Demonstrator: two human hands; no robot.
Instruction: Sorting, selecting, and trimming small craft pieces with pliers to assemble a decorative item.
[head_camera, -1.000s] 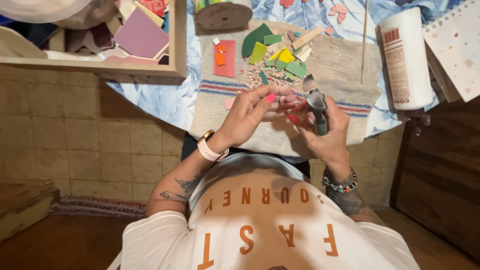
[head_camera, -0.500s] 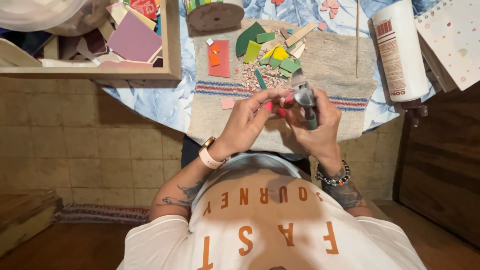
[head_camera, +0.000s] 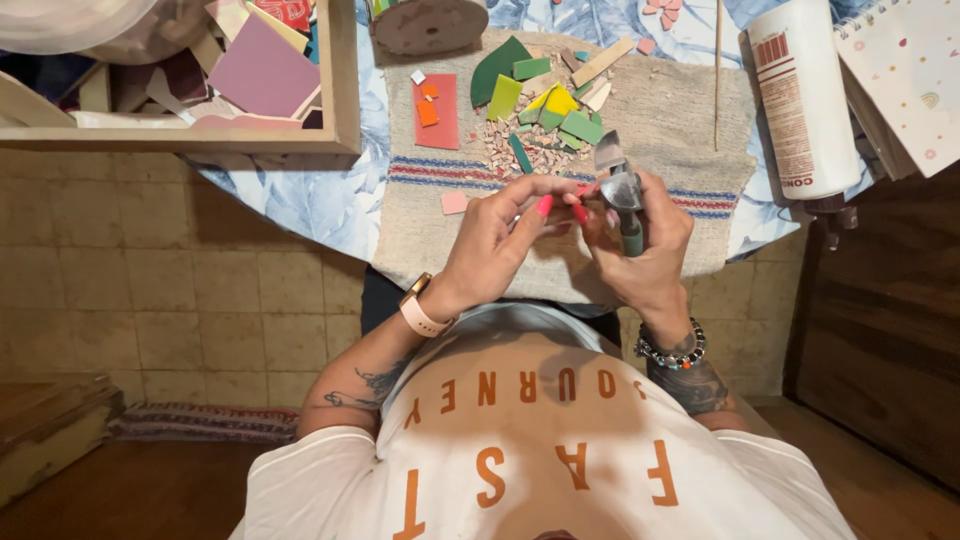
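My right hand (head_camera: 650, 245) grips metal nippers (head_camera: 620, 190) with dark green handles, jaws pointing away from me. My left hand (head_camera: 500, 235) pinches a small piece right at the nipper jaws; the piece itself is mostly hidden by my fingers. Both hands hover over a beige woven mat (head_camera: 680, 120) with blue and red stripes. Beyond my hands lie green and yellow tile pieces (head_camera: 545, 100), a heap of small chips (head_camera: 520, 150), a red tile (head_camera: 437, 110) with orange bits on it, and a small pink piece (head_camera: 454, 203).
A wooden tray (head_camera: 340, 90) of larger coloured tile sheets sits at the left. A white glue bottle (head_camera: 800, 100) lies at the right beside a spotted notebook (head_camera: 905, 80). A thin wooden stick (head_camera: 717, 70) and a round wooden block (head_camera: 430, 25) lie at the far side.
The view has shifted so my hands sit a little nearer the tile pieces. My left-hand fingers have closed in on the nipper jaws; the grip on the nippers is unchanged.
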